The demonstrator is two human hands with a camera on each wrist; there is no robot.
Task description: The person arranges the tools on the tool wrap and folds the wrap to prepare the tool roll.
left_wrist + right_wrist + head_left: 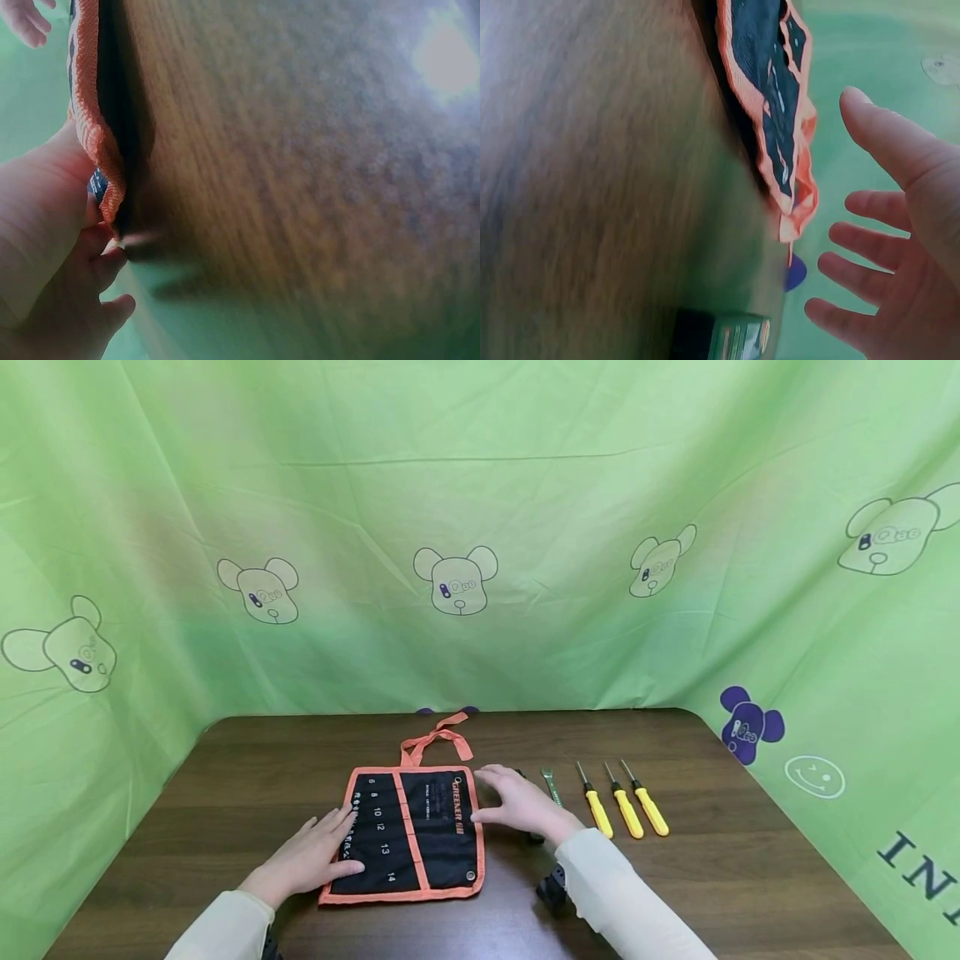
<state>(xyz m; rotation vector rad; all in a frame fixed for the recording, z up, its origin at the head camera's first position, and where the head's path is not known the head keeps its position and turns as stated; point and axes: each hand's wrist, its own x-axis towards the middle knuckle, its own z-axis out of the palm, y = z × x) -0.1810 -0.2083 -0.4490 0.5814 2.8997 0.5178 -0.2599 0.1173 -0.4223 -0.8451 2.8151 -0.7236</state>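
Observation:
A black fabric tool pouch (pixel 442 810) with orange trim lies unrolled on the table, its orange tie strap (pixel 438 739) trailing off the far edge. Printed numbers run down its left section. My left hand (pixel 311 856) rests on the pouch's left edge, thumb spread from the fingers; the left wrist view shows the orange trim (pixel 91 112) beside that hand. Over by the right edge is my right hand (pixel 525 802), fingers spread and holding nothing. The right wrist view shows its thumb (pixel 889 139) apart from the pouch (pixel 772 97).
Right of the right hand lie a green wrench (pixel 551 785) and three yellow-handled screwdrivers (pixel 598 814). A dark and green box (pixel 739 337) appears low in the right wrist view, mostly hidden by the right hand in the head view. A green curtain (pixel 450 652) hangs behind the brown table (pixel 247 793).

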